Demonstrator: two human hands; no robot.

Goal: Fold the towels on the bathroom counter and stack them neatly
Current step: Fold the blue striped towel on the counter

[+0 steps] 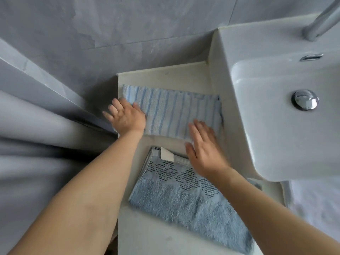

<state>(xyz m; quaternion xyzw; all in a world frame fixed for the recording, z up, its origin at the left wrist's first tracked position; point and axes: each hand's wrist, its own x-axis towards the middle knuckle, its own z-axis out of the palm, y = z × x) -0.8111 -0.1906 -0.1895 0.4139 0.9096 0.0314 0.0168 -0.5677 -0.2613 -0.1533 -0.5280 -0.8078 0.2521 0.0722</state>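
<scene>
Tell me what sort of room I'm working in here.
Most likely a bathroom: a white sink with a chrome drain plug, grey wall tiles, and folded towels on the counter beside it.

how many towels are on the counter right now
2. A striped towel lies folded at the far end of the counter, with the left hand and right hand flat on it. A blue towel lies folded nearer. Others may be hidden.
</scene>
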